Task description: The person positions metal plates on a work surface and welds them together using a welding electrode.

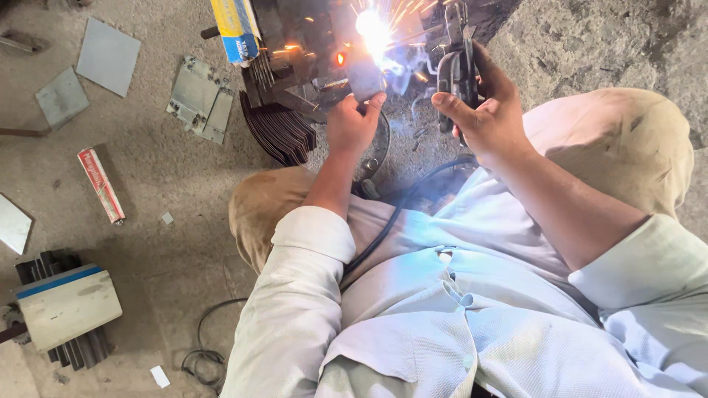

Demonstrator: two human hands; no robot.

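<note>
My left hand [352, 122] grips a small dark metal piece [364, 79] and holds it up against the metal work on the floor. A bright welding arc [373, 29] throws sparks just above that piece. My right hand [483, 110] is closed around a dark electrode holder [453, 70], whose tip points at the arc. A black cable [391, 221] runs from the holder down across my lap. I am squatting, knees in tan trousers, sleeves rolled up.
A fanned stack of dark metal strips [279, 133] lies left of the weld. Grey metal plates [199, 97] [108, 55] lie on the concrete floor. A yellow-blue electrode box [236, 29], a red-white packet [101, 184], a white block on bars [66, 306] and coiled wire [206, 357] lie around.
</note>
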